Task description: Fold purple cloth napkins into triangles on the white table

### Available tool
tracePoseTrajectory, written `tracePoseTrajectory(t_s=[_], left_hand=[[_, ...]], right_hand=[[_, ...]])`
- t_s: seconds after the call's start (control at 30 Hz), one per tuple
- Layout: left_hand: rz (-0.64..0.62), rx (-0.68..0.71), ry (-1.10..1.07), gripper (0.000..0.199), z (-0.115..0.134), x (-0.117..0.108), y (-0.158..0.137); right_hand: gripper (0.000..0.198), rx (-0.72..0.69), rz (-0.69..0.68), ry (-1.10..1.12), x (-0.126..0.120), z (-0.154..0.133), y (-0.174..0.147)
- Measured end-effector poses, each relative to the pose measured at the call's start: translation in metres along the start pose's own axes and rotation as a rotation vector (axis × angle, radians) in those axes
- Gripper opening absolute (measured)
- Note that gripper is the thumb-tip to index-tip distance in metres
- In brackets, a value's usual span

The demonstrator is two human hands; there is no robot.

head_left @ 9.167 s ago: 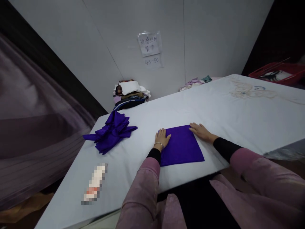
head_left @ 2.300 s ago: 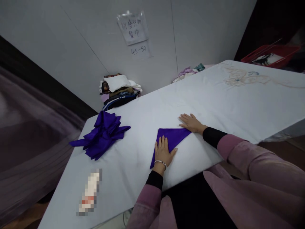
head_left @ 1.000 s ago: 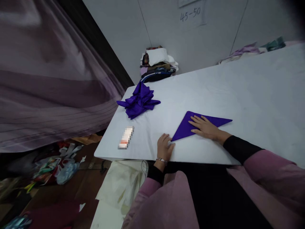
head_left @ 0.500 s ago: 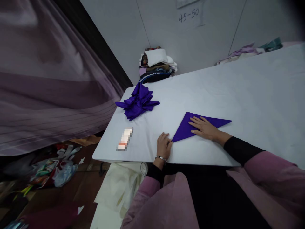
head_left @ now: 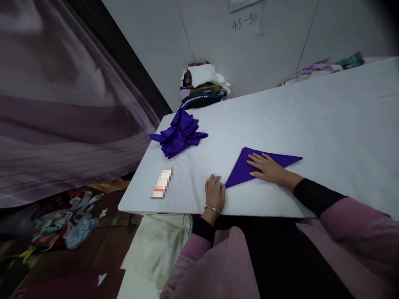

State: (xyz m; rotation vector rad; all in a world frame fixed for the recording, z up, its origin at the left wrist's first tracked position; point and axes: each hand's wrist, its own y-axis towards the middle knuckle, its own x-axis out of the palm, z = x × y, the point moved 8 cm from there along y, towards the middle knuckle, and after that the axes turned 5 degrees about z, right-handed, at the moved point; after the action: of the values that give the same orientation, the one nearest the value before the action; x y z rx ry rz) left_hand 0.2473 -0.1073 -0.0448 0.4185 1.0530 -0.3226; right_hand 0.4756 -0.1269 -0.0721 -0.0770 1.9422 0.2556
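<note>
A purple cloth [head_left: 237, 171], folded into a flat triangle, lies in front of me. My right hand [head_left: 266, 167] rests flat on its middle, fingers spread, pressing from above. At the cloth's left corner is my left hand [head_left: 215, 192], a bracelet on its wrist. Its thumb and finger close on that tip, while the other fingers curl over the tabletop. Farther left sits a crumpled heap of purple cloth [head_left: 180, 135], apart from both hands.
Everything lies on a white-covered table [head_left: 262, 116]. A blurred-out slim item [head_left: 162, 183] lies near its left edge. Folded clothes [head_left: 204, 85] are stacked by the wall, more fabric [head_left: 314, 70] at the back right. A curtain [head_left: 71, 108] hangs left. Cream fabric [head_left: 152, 245] is below the edge.
The view has shifted slightly. My left hand has closed in a little at the cloth's corner; my right hand stays flat in the same place.
</note>
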Motion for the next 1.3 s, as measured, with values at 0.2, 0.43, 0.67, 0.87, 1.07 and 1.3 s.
tracePoseTrajectory(t_s=[0.2,0.43,0.67,0.87,1.07,1.3], left_hand=[[0.042,-0.085,-0.005,0.012,-0.002,-0.002,-0.001],[0.062,-0.153,-0.046,0.011,-0.010,-0.002,-0.004],[0.196,-0.163,-0.043,0.013,-0.010,-0.023,-0.002],[-0.054,0.422,0.012,0.052,0.111,0.021,-0.018],[-0.165,0.403,0.102,0.092,0.132,0.068,-0.004],[-0.167,0.288,0.149,0.088,0.093,0.061,0.001]], right_hand=[[0.070,-0.003,-0.018,0.013,-0.001,-0.001,0.000],[0.072,-0.010,-0.020,-0.015,-0.001,-0.002,-0.001],[0.071,-0.030,0.008,-0.031,-0.002,-0.004,-0.001],[0.066,-0.080,0.041,-0.049,0.000,-0.003,-0.001],[0.058,-0.110,0.051,-0.092,-0.001,-0.005,-0.001],[0.058,-0.069,0.090,-0.056,-0.003,-0.010,0.001]])
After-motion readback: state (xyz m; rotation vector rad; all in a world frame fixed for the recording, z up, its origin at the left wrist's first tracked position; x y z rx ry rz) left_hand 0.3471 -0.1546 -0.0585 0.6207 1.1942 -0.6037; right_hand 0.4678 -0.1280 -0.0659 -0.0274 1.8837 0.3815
